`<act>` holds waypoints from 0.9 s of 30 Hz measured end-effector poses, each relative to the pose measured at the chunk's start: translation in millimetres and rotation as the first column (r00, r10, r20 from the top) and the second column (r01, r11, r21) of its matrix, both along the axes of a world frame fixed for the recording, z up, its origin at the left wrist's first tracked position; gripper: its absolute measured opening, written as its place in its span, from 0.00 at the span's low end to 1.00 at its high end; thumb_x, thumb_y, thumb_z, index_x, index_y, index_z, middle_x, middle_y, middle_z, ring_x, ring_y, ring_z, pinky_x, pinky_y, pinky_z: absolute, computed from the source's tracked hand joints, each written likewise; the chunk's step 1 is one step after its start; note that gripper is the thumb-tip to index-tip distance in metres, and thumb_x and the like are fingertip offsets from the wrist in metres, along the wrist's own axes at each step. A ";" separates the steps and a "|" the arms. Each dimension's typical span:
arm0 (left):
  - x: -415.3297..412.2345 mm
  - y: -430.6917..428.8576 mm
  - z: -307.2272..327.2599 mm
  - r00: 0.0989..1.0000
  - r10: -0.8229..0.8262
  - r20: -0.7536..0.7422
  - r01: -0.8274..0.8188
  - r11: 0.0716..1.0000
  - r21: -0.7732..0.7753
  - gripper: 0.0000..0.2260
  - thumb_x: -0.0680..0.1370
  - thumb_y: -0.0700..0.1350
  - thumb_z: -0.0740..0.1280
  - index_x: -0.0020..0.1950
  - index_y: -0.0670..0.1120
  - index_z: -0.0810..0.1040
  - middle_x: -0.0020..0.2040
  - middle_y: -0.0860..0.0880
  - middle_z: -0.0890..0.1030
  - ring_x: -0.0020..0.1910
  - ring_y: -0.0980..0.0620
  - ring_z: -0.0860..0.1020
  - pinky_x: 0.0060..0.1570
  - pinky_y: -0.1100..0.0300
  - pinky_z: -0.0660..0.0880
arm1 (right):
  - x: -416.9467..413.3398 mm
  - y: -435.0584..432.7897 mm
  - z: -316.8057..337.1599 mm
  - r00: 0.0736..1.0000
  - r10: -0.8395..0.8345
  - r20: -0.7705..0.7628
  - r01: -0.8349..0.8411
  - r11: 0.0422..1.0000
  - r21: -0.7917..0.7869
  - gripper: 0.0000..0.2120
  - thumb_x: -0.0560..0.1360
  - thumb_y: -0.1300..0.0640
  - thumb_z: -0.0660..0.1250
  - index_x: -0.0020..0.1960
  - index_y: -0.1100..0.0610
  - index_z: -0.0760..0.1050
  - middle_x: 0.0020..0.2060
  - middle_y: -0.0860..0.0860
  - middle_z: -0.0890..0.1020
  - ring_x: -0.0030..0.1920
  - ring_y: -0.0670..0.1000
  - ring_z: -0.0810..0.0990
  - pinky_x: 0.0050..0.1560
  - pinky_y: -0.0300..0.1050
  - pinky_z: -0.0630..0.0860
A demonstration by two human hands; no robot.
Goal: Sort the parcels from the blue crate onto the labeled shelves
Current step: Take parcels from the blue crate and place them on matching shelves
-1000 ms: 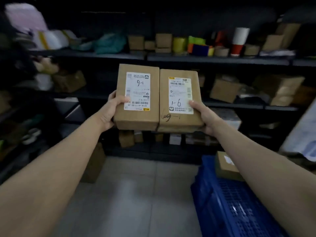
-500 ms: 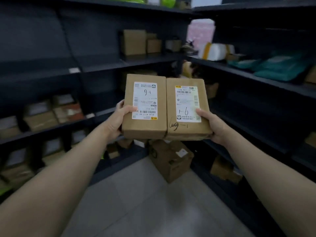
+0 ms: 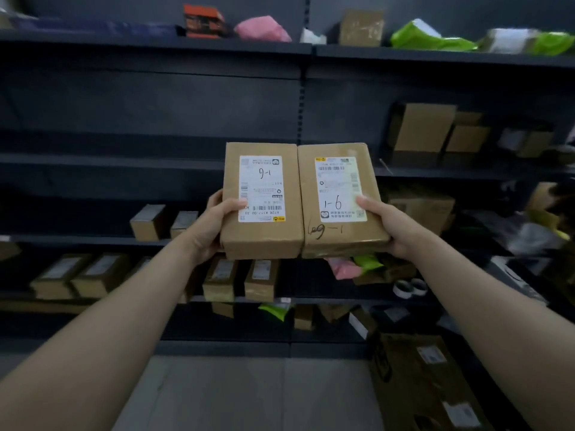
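Our left hand [image 3: 214, 222] grips left box [image 3: 264, 241], right hand [image 3: 392, 228] grips right box [image 3: 342, 241], fingers [image 3: 216, 199] curled round outer edges. Boxes touch, in front of shelves [image 3: 124, 160]. We guess stiff, light.

The left parcel [image 3: 261, 241] and the right parcel [image 3: 342, 241] were plain brown cardboard. The left label [image 3: 260, 181] and the right label [image 3: 339, 181] were white, printed with black barcodes, handwritten in black, each with a yellow corner patch. The shelves [image 3: 155, 45] were dark grey, almost black. Up top lay a pink bag [image 3: 263, 28], a bright green bag [image 3: 432, 38] and an orange-and-black box [image 3: 203, 21]. The floor [image 3: 249, 393] was pale grey tile.
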State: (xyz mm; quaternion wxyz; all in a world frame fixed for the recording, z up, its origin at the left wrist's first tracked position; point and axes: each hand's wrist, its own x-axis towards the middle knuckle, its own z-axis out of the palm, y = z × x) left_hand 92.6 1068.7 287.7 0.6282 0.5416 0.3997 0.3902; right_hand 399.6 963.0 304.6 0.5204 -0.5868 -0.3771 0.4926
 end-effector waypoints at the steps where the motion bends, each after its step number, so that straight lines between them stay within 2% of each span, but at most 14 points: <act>1: -7.7 15.8 3.1 1.000 0.028 0.006 -0.028 1.000 0.001 0.29 0.67 0.55 0.72 0.65 0.61 0.64 0.58 0.48 0.80 0.53 0.44 0.80 0.45 0.47 0.80 | -5.1 22.1 3.6 1.000 0.015 0.012 -0.015 1.000 -0.004 0.21 0.73 0.42 0.68 0.62 0.51 0.75 0.52 0.53 0.85 0.51 0.55 0.85 0.46 0.52 0.82; 3: -21.5 51.2 8.3 0.998 0.060 0.018 -0.060 0.998 0.008 0.28 0.69 0.54 0.72 0.65 0.60 0.64 0.58 0.47 0.80 0.53 0.44 0.81 0.45 0.48 0.80 | -16.0 65.6 8.4 0.998 0.026 0.059 -0.026 1.000 0.000 0.21 0.73 0.41 0.68 0.61 0.50 0.76 0.52 0.52 0.85 0.54 0.55 0.83 0.57 0.56 0.78; 5: -32.0 88.9 12.3 0.998 0.067 0.018 -0.067 0.998 0.020 0.28 0.69 0.53 0.72 0.65 0.60 0.64 0.58 0.46 0.80 0.53 0.44 0.81 0.44 0.48 0.80 | -26.5 106.0 11.5 0.997 0.028 0.072 -0.029 1.000 0.009 0.20 0.72 0.40 0.68 0.59 0.50 0.78 0.52 0.51 0.85 0.55 0.56 0.83 0.60 0.59 0.75; 7: -40.8 125.8 15.0 0.998 0.064 0.014 -0.065 0.998 0.025 0.28 0.69 0.53 0.72 0.65 0.59 0.64 0.58 0.46 0.80 0.52 0.44 0.81 0.40 0.51 0.80 | -35.6 145.1 12.7 0.998 0.026 0.061 -0.026 1.000 0.011 0.20 0.72 0.40 0.69 0.58 0.50 0.78 0.51 0.52 0.85 0.54 0.56 0.83 0.59 0.59 0.76; 10: -52.6 182.1 22.4 0.999 0.051 0.008 -0.051 0.998 0.032 0.30 0.69 0.53 0.72 0.67 0.59 0.63 0.57 0.45 0.80 0.48 0.46 0.82 0.34 0.54 0.80 | -47.8 200.2 17.9 0.998 0.026 0.058 -0.026 1.000 -0.001 0.22 0.71 0.39 0.68 0.59 0.50 0.78 0.51 0.52 0.85 0.51 0.55 0.84 0.51 0.56 0.80; 14: -61.0 251.3 37.9 0.998 0.021 -0.061 -0.018 0.999 0.047 0.32 0.66 0.56 0.73 0.66 0.61 0.62 0.58 0.46 0.79 0.51 0.45 0.80 0.34 0.55 0.79 | -57.1 258.5 28.2 0.998 -0.006 0.058 0.008 1.000 -0.027 0.22 0.71 0.38 0.69 0.59 0.50 0.77 0.48 0.52 0.86 0.45 0.54 0.86 0.37 0.52 0.81; 16: -60.3 281.9 43.2 0.996 0.023 -0.091 -0.019 0.999 0.047 0.32 0.65 0.57 0.73 0.65 0.61 0.63 0.58 0.47 0.79 0.51 0.45 0.81 0.35 0.54 0.79 | -56.7 284.2 34.4 0.997 -0.034 0.073 0.038 0.998 -0.053 0.22 0.70 0.38 0.69 0.58 0.50 0.78 0.47 0.52 0.86 0.43 0.55 0.86 0.38 0.54 0.81; 23: -46.5 369.4 53.4 0.984 0.046 -0.175 -0.045 0.999 0.007 0.35 0.64 0.59 0.74 0.68 0.59 0.66 0.55 0.48 0.82 0.50 0.46 0.81 0.38 0.50 0.79 | -41.7 365.7 55.5 0.985 -0.094 0.142 0.114 0.984 -0.136 0.23 0.65 0.39 0.74 0.54 0.50 0.79 0.47 0.55 0.86 0.49 0.60 0.83 0.51 0.63 0.77; 25: -42.6 388.5 56.3 0.984 0.006 -0.177 -0.011 1.000 -0.029 0.32 0.65 0.59 0.74 0.67 0.57 0.70 0.56 0.48 0.83 0.50 0.46 0.82 0.40 0.48 0.79 | -36.7 387.8 59.7 0.984 -0.096 0.147 0.120 0.979 -0.166 0.23 0.64 0.39 0.75 0.53 0.51 0.79 0.44 0.56 0.86 0.48 0.61 0.82 0.43 0.63 0.79; 27: -37.4 405.3 62.1 0.981 -0.036 -0.190 0.027 0.998 -0.050 0.24 0.66 0.60 0.73 0.61 0.55 0.77 0.55 0.47 0.84 0.48 0.46 0.82 0.41 0.49 0.79 | -31.4 407.5 64.5 0.990 -0.063 0.126 0.087 0.976 -0.201 0.24 0.63 0.39 0.76 0.53 0.51 0.79 0.42 0.56 0.86 0.47 0.61 0.82 0.36 0.62 0.79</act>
